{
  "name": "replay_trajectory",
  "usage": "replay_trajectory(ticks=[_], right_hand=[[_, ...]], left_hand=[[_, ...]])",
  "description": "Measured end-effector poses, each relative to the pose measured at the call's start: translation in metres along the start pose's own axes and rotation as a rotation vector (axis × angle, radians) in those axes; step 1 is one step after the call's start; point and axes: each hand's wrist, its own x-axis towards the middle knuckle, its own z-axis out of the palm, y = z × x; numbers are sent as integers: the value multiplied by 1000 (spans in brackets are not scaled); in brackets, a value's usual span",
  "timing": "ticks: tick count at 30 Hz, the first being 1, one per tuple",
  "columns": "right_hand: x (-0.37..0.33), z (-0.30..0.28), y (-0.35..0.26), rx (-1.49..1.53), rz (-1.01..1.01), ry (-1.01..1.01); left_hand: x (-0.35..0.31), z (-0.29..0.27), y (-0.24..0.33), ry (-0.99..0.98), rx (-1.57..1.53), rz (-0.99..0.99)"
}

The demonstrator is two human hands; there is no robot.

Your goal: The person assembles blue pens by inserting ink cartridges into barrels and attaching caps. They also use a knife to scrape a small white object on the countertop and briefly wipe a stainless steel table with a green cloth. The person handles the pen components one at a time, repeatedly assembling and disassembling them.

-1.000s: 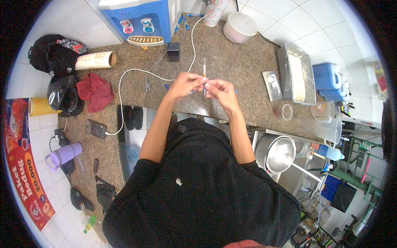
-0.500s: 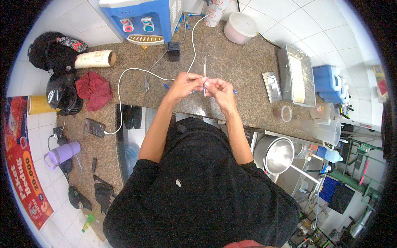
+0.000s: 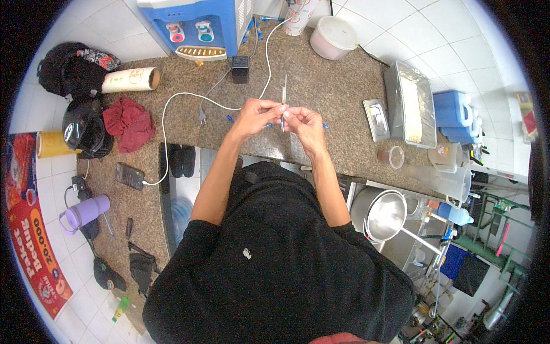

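Note:
Over the counter in front of me, my left hand (image 3: 256, 118) and my right hand (image 3: 305, 125) meet fingertip to fingertip. Both are closed in a pinch round a slim pen (image 3: 284, 93), which stands nearly in line with my view. Its far end is thin and pale, an orange-brown bit shows above my fingers, and blue shows below them. My fingertips hide its middle. Small blue pieces lie on the counter close by: one blue piece (image 3: 230, 118) left of my left hand and another blue piece (image 3: 325, 126) right of my right hand.
A white cable (image 3: 189, 94) curves across the granite counter to a phone (image 3: 130, 176). A blue water dispenser (image 3: 200, 23) stands at the back, with a black adapter (image 3: 240, 69) before it. Rightward are a metal lid (image 3: 376, 120), a lined tray (image 3: 395, 86) and pots (image 3: 387, 216).
Both hands keep their pinch on the pen and have hardly moved. The pen's far end has shifted very slightly away from me.

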Motion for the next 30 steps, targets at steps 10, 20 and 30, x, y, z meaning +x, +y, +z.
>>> replay_trajectory(ticks=[10, 20, 30], right_hand=[[1, 1, -2, 26, 1, 9], [5, -2, 8, 28, 11, 14], [6, -11, -7, -109, -82, 105]], left_hand=[[3, 0, -5, 21, 17, 13], [3, 2, -9, 58, 137, 86], [-9, 7, 7, 132, 423, 123]])
